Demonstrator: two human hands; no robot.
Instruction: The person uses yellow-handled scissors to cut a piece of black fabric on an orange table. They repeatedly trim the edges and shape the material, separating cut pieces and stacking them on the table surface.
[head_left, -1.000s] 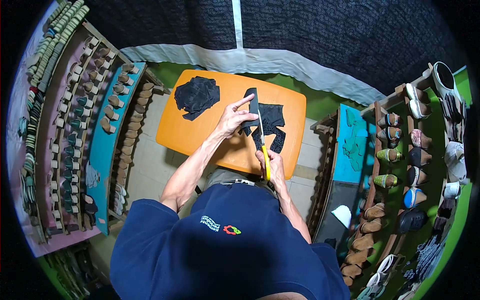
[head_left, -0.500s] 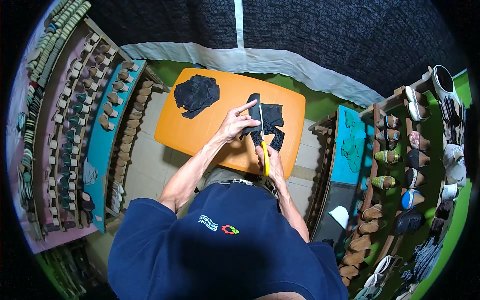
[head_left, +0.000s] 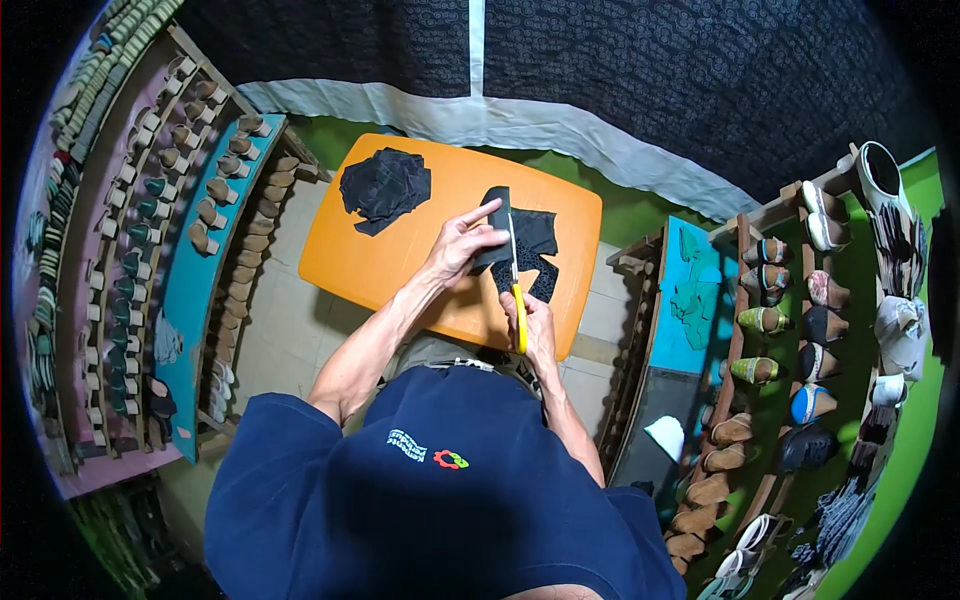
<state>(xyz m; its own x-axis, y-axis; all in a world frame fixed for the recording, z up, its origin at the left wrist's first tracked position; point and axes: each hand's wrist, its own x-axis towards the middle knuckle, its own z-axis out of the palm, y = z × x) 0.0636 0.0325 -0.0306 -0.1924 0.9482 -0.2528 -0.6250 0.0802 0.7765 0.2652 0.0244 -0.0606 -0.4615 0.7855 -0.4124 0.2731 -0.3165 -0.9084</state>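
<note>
My left hand (head_left: 462,246) is closed on a black piece of material (head_left: 490,215), with the index finger stretched out along it. My right hand (head_left: 532,322) grips yellow-handled scissors (head_left: 519,310). Their blades point away from me and lie along the right edge of the piece. How far apart the blades are is hard to make out. Beneath and to the right, other black pieces (head_left: 537,232) rest on the orange table (head_left: 340,255), some with a dotted pattern. A heap of black pieces (head_left: 387,190) lies at the table's far left.
On the left stand racks of wooden shoe forms (head_left: 218,190) beside a blue board (head_left: 197,275). To the right, a blue and dark bench (head_left: 677,350) borders racks of shoes and lasts (head_left: 765,320). A dark patterned curtain (head_left: 620,90) hangs behind the table.
The whole view has shifted slightly, with the table and hands a little further left. Both hands keep their hold on the black piece and the scissors.
</note>
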